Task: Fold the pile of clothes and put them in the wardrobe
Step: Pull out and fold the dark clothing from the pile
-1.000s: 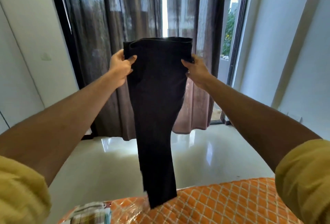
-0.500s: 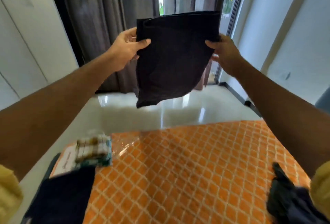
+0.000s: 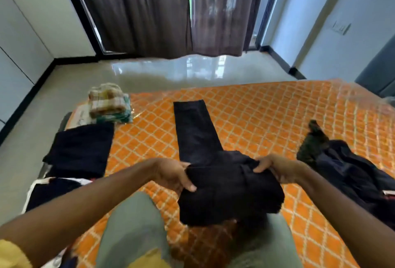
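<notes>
I see the black trousers (image 3: 196,131) w/ legs flat on the orange quilt (image 3: 267,118), pointing away from me; the waist end is bunched up near my lap. My left hand (image 3: 173,173) grips that end's left side, thumb on the cloth. My right hand (image 3: 277,169) clutches the right side, fingers curled. Left of the trousers: folded dark stack (image 3: 81,150), checked bundle (image 3: 106,101) beyond it. Right: loose dark pile (image 3: 346,169).
</notes>
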